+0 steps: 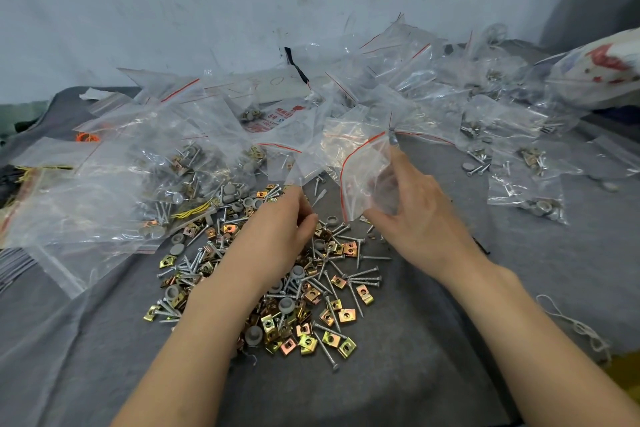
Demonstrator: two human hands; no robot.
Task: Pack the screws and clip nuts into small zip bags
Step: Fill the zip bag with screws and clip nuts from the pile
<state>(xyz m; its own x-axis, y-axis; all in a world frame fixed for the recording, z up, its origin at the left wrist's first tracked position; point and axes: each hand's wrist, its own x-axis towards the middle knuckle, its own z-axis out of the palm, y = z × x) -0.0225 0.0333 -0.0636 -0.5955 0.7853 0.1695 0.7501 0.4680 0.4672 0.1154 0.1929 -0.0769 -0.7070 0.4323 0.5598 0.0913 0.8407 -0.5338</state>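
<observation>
Hands both over the loose pile at mid-desk. Right hand [415, 215] is spread fairly wide and grips a small zip bag [360, 170]: thumb under the bag's lower edge, fingers behind the plastic. The bag is clear with a red line along the zip and is held tilted just above the far edge of the pile. Can't make out anything inside it.

Left hand [280, 229] is palm down on the pile, fingers curled, tips bunched against the thumb. Can't tell if it's pinching a part or nothing.

Pile is a mix: silver screws [363, 276], brass-coloured clip nuts [346, 315], grey round caps [285, 303], all scattered on the grey cloth [381, 392] covering the desk.

Beyond and left of the pile is a heap of clear bags [156, 166], some with parts inside. Filled bags [526, 184] lie well to the right. White string [581, 326] lies near the right forearm. Scuffed pale wall [207, 10] stands behind it all.
</observation>
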